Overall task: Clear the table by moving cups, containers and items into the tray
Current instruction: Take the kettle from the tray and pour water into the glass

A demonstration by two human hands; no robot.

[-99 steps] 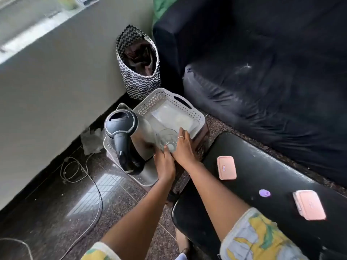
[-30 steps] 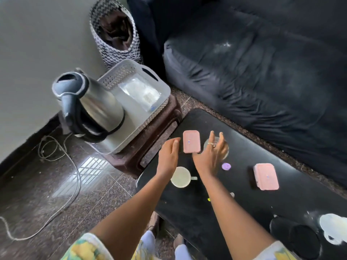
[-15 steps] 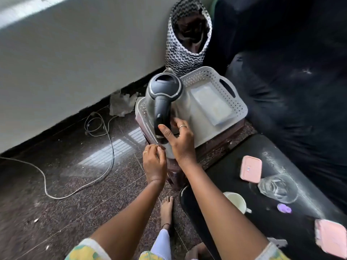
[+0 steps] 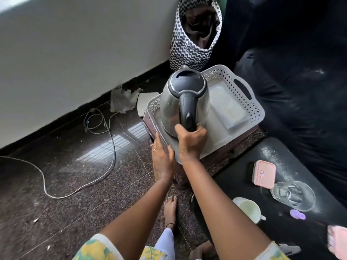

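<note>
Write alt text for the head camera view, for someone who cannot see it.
A person's right hand grips the handle of a steel kettle standing in a white tray, the left hand at the tray's near edge. A glass, mug and pink container wait on the black table.

Home living rm: sofa, kettle.

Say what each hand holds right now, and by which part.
The right hand grips the kettle by the lower end of its black handle. The left hand holds nothing; it rests against the tray edge.
</note>
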